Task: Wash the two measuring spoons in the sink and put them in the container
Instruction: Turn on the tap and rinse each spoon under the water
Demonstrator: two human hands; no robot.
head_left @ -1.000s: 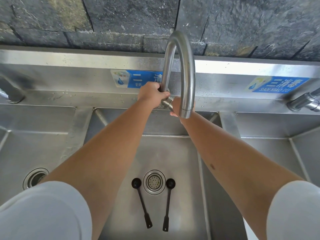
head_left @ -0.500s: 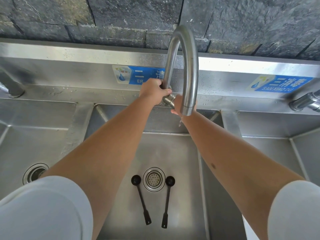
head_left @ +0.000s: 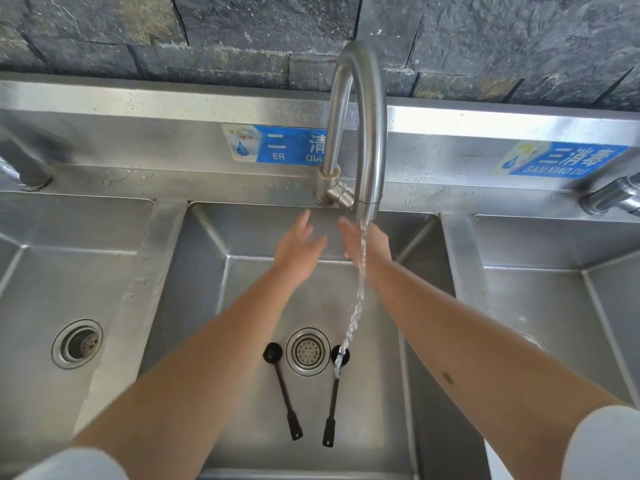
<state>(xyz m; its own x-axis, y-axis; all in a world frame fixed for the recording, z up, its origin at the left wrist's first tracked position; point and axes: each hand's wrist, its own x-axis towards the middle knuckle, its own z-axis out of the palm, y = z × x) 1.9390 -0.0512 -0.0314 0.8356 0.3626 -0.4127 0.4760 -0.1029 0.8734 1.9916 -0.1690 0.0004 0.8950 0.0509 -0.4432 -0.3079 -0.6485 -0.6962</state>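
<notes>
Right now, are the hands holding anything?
No. The left hand and right hand are open and empty. Both measuring spoons lie on the sink floor.

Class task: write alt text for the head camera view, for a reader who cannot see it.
Water runs from a curved steel tap onto the right of two black long-handled measuring spoons lying beside the drain of a steel sink. Both bare hands, left and right, hover open below the spout.

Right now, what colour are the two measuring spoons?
Both measuring spoons are black, seen in the head view.
</notes>
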